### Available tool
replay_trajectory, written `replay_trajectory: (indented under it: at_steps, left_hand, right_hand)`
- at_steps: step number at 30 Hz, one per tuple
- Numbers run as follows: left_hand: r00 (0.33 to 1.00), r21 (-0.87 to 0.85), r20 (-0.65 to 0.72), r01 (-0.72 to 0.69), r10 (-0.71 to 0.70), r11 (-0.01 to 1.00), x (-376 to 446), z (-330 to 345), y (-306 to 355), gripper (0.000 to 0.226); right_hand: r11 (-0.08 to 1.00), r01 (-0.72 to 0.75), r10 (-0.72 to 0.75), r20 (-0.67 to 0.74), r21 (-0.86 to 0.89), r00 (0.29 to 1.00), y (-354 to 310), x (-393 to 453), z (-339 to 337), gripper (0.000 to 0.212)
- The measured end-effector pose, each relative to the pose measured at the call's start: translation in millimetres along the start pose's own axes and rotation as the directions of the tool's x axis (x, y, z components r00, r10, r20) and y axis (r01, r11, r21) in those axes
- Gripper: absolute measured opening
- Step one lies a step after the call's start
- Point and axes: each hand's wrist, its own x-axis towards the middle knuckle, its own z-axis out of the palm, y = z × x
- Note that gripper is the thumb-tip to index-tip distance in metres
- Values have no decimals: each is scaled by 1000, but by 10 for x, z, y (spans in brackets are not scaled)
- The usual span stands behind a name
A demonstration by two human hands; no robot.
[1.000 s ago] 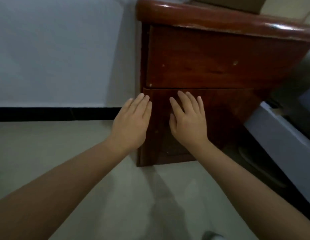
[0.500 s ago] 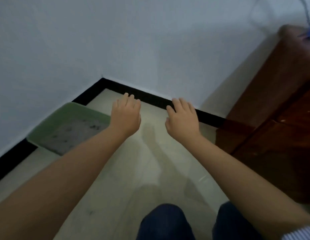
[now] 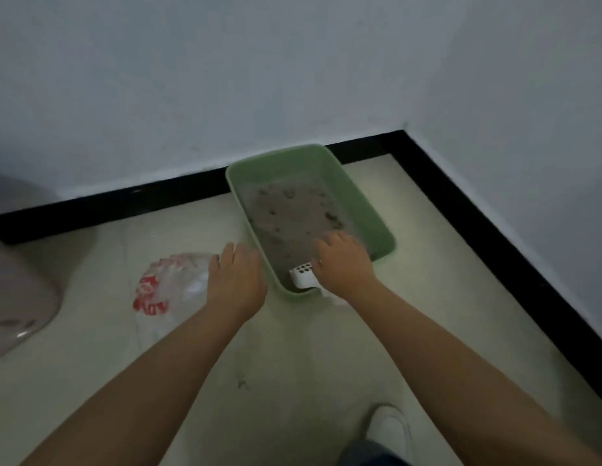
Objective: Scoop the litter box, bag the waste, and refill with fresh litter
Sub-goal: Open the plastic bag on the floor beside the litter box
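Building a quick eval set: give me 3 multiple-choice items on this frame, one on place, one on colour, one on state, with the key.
1. Where does the white scoop lie?
A. in the near end of the litter box
B. on the plastic bag
C. against the far wall

2. What colour is the litter box?
A. blue
B. green
C. red

3. What is the left hand doing?
A. gripping the scoop
B. pinching the bag
C. holding nothing, fingers straight

Key: A, the scoop sits inside the near rim beside the right hand; B, the walls are pale green; C, the left hand's fingers are extended and empty.
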Motion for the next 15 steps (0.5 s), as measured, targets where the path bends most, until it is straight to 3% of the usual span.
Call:
replay_trajectory:
  at_steps: [5, 8, 11, 15]
  left_hand:
    - [984, -101, 44, 174, -170, 980, 109, 556, -516, 62]
    - [981, -344, -111, 114, -161, 932, 28, 883, -855, 63]
    - [921, -544, -175, 204, -347, 814, -194, 1186, -1157, 65]
    - [911, -529, -150, 255, -385, 809, -490, 1458, -1342, 59]
  right_hand:
    - [984, 177, -177, 95, 11, 980, -402, 579, 625, 41]
    - [949, 306, -313, 94, 78, 945, -739, 782, 915, 43]
    - [917, 393, -399, 131, 74, 907, -1000, 875, 1158, 46]
    - [845, 514, -534, 179, 148, 826, -1191, 797, 1379, 53]
